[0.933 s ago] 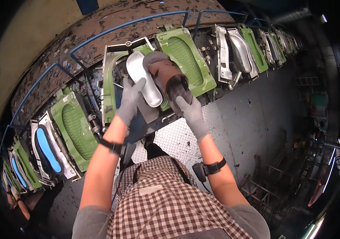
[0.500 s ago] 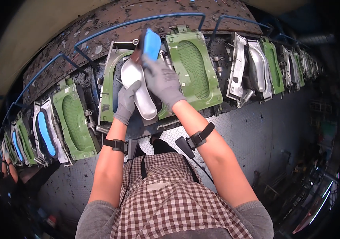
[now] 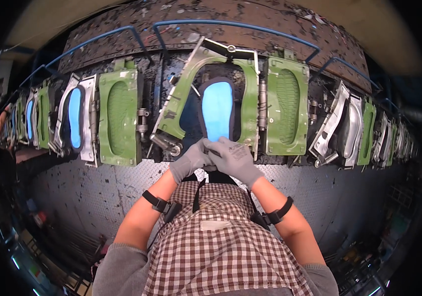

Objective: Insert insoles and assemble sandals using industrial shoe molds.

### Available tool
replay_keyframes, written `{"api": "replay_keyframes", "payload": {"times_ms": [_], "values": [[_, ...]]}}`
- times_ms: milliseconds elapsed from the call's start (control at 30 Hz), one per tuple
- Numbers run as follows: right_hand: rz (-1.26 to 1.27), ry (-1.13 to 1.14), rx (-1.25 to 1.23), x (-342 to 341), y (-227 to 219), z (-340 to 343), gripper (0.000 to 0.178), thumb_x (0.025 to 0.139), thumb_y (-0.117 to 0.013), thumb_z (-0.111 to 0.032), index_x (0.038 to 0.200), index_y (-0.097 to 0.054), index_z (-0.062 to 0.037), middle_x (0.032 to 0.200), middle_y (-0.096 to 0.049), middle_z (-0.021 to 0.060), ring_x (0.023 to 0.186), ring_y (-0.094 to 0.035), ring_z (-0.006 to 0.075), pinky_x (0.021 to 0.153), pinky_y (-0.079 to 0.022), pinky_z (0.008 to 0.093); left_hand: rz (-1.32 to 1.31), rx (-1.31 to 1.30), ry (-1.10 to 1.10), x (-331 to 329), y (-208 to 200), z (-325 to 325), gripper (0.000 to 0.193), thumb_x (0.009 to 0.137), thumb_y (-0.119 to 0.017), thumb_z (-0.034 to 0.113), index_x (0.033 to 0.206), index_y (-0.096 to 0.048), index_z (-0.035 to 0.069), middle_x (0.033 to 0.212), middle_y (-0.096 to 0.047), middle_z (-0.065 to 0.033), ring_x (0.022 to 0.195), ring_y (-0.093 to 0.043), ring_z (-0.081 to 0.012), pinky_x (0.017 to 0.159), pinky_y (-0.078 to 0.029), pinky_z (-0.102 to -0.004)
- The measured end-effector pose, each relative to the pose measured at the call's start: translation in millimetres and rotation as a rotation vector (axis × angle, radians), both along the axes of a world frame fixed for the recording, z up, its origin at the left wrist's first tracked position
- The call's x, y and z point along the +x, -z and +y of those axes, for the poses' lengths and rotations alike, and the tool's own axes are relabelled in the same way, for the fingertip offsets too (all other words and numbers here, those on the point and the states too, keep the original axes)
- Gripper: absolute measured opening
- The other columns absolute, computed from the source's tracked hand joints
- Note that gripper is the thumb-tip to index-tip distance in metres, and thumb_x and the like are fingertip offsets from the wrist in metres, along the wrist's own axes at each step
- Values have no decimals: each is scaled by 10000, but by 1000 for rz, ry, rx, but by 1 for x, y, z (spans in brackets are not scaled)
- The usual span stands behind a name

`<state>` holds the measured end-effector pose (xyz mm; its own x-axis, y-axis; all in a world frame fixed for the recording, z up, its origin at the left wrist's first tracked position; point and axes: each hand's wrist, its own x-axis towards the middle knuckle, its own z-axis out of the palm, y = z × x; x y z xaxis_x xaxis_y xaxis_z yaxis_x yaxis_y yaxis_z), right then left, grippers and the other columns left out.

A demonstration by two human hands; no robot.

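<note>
A dark shoe upper with a bright blue sole side [image 3: 218, 106] lies over the metal foot form in front of me, its blue face up. The silver form is now hidden under it. Gloved in grey, my left hand [image 3: 191, 159] and my right hand [image 3: 234, 159] meet at the near, heel end of the upper. Both hands are closed on its edge, fingers bent and close together. Around the form stands a parted green mould frame [image 3: 173, 109], its left half swung out at an angle. A green mould lid [image 3: 287, 106] with a tread pattern is open on the right.
More open moulds run along the bench both ways. To the left are a green lid [image 3: 118, 118] and a form with a blue-soled upper [image 3: 75, 118]; to the right, a bare silver form [image 3: 352, 126]. A blue rail [image 3: 235, 24] runs behind, before a scrap-strewn board [image 3: 250, 12].
The upper, held up in my right hand over the bare silver form, now covers it. Both hands have come down to the heel end, and the view has turned.
</note>
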<state>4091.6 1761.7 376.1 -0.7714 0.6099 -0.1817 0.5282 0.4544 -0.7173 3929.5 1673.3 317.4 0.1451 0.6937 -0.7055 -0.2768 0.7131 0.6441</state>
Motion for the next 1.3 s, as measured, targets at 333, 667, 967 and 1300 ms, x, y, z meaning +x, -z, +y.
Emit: {"api": "replay_keyframes", "payload": {"times_ms": [333, 667, 967, 1300], "values": [[-328, 458, -60, -13, 8, 31, 757, 964, -636, -380, 1574, -360, -27, 1304, -653, 252, 1172, -656, 399, 1001, -489, 489, -170, 177, -404, -13, -16, 82, 630, 976, -702, 254, 1479, -446, -26, 1345, -615, -122, 1150, -620, -198, 982, -530, -354], [9, 651, 40, -26, -16, 49, 605, 964, -618, -255, 1520, -449, -85, 1055, -684, 174, 985, -674, 366, 839, -535, 470, -134, 483, -535, -1, -4, 115, 741, 921, -711, 50, 1577, -370, 11, 1386, -602, -118, 1194, -610, -199, 1044, -503, -337], [19, 661, -412, -8, -6, 43, 707, 954, -649, -207, 1577, -356, -44, 980, -657, 193, 876, -667, 346, 833, -522, 465, -142, 477, -494, -5, -8, 116, 679, 919, -665, 38, 1551, -420, 6, 1398, -607, -115, 1220, -612, -201, 1085, -477, -345], [-57, 569, 54, -20, 8, 118, 626, 955, -538, -209, 1567, -420, -254, 1136, -714, 235, 977, -696, 433, 900, -537, 521, -8, 475, -585, -2, 6, 176, 573, 947, -737, 161, 1457, -524, 14, 1332, -648, -96, 1160, -626, -171, 1043, -490, -325]]}}
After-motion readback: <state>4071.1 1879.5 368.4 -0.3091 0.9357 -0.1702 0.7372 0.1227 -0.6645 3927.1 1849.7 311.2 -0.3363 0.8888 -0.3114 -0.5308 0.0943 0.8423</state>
